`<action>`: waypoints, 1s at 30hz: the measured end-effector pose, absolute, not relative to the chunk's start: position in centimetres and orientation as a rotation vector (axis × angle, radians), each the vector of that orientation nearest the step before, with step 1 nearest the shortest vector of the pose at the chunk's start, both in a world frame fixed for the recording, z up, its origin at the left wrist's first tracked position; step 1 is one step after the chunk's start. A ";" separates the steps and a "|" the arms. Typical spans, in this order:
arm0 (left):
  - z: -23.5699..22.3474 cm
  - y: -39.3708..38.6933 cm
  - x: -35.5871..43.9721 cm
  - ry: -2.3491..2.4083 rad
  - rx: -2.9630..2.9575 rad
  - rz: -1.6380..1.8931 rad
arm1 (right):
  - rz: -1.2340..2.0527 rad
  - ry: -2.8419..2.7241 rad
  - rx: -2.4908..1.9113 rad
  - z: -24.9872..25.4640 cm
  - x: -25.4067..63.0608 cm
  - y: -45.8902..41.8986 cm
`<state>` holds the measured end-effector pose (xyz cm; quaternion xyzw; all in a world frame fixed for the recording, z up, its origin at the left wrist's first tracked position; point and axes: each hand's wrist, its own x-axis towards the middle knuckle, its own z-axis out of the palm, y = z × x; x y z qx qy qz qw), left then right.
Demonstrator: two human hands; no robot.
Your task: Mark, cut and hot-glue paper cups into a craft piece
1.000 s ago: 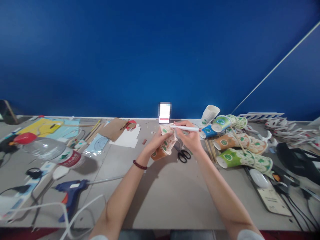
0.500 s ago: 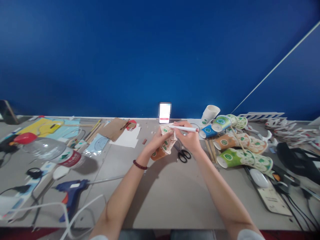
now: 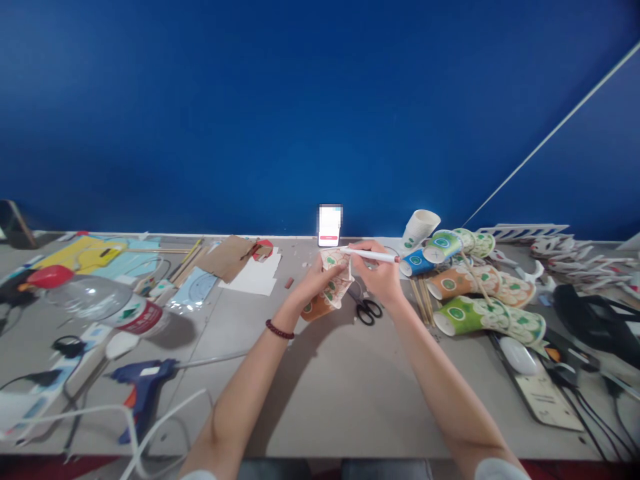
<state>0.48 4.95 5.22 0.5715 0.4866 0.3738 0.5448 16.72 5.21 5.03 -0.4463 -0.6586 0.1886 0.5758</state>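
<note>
Between my arms, my left hand (image 3: 316,279) grips a paper cup (image 3: 330,293) with a green leaf print and an orange end; part of it is bent or cut into a flap. My right hand (image 3: 383,280) pinches a white pen (image 3: 374,255) whose end at the right is reddish. The pen's tip lies at the cup's upper edge; whether it touches I cannot tell. Under my right hand, black-handled scissors (image 3: 369,311) lie on the table, their blades partly hidden. Behind the cup a lit phone (image 3: 329,225) stands against the blue wall.
Several paper cups (image 3: 465,317) lie at the right beside wooden sticks (image 3: 423,303). A white cup (image 3: 421,229) stands behind them. On the left are a plastic bottle (image 3: 110,307), a blue glue gun (image 3: 145,390), a power strip (image 3: 75,373), cardboard (image 3: 227,259) and white paper (image 3: 255,275).
My right hand has shifted slightly to the right, drawing the pen a little along the cup's upper edge. My left hand and the cup stay nearly still.
</note>
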 end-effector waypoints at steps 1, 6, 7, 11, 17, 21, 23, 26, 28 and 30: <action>5.2 4.9 0.5 1.145 1.359 0.885 | 0.445 -1.541 -1.043 5.0 16.7 5.2; 5.1 5.2 0.4 1.140 1.355 0.869 | 0.406 -1.550 -1.060 5.2 16.8 5.3; 5.1 5.2 0.3 1.146 1.353 0.864 | 0.398 -1.551 -1.064 5.2 16.8 5.3; 5.4 5.0 0.3 1.173 1.327 0.867 | 0.401 -1.541 -1.067 5.2 16.9 5.3; 6.1 4.4 0.3 1.219 1.307 0.863 | 0.428 -1.519 -1.062 5.0 17.1 5.5; 6.2 4.3 0.3 1.211 1.314 0.860 | 0.470 -1.491 -1.022 4.9 17.2 5.6; 6.1 4.4 0.3 1.201 1.316 0.854 | 0.481 -1.481 -1.000 4.8 17.2 5.6; 5.9 4.6 0.2 1.176 1.319 0.847 | 0.505 -1.469 -0.971 4.9 17.2 5.6; 5.8 4.8 0.2 1.173 1.315 0.845 | 0.521 -1.463 -0.960 4.8 17.1 5.6; 5.8 4.8 0.2 1.167 1.311 0.840 | 0.523 -1.464 -0.951 4.8 17.1 5.6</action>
